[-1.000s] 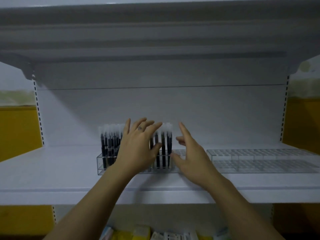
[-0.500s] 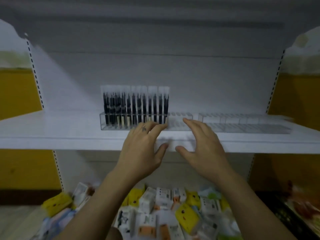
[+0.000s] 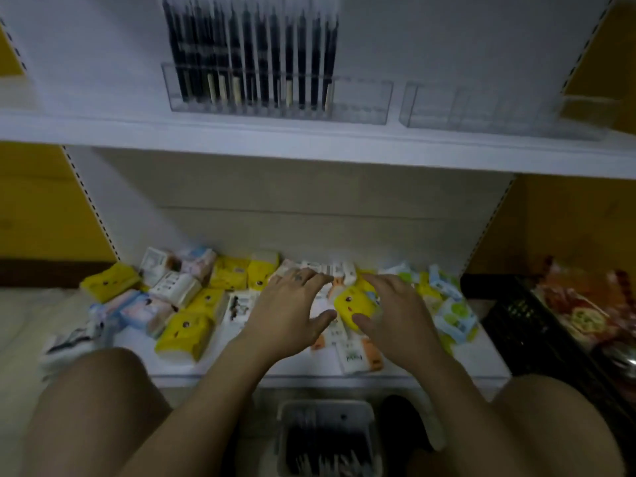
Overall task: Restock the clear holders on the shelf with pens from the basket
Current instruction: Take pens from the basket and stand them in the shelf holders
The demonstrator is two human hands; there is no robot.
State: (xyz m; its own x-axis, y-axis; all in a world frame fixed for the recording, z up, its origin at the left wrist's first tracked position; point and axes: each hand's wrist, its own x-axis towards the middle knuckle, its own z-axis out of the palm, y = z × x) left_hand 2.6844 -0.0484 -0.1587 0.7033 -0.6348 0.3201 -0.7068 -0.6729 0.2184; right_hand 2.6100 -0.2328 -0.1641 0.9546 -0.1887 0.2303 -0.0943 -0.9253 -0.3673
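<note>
In the head view, the left hand (image 3: 289,315) and right hand (image 3: 395,318) are hovering side by side over tissue packs (image 3: 182,333) on the lower shelf (image 3: 475,352), fingers spread and gripping nothing. Dark pens (image 3: 247,53) are standing upright in the left clear holder (image 3: 361,101) on the upper shelf (image 3: 206,132); more are lying in the basket (image 3: 327,406) between the person's knees (image 3: 103,390).
</note>
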